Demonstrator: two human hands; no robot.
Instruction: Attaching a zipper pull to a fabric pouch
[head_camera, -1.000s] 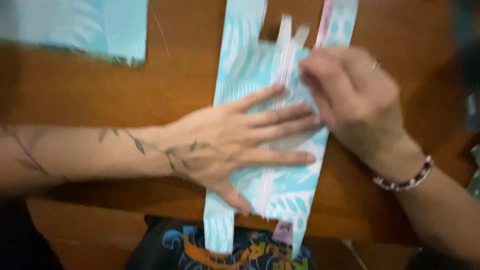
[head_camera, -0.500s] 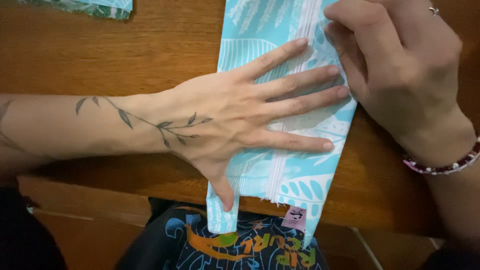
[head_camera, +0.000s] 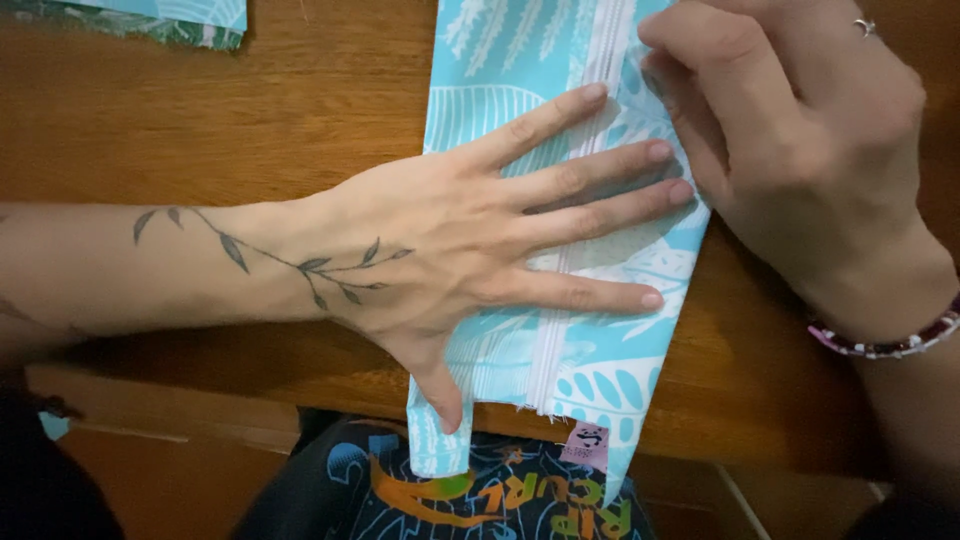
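flattening light-blue leaf-print fabric on wooden table, near edge.
left hand spread wide, pinning cloth beside white zipper; right hand curled, seemingly pinching the fabric edge, grip partly hidden.

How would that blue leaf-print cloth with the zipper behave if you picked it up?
Probably floppy: the cloth droops over the table edge. It likely slides or bunches when pushed, since the left hand lies flat on it while the right hand works by the zipper. It looks thin, so probably light.
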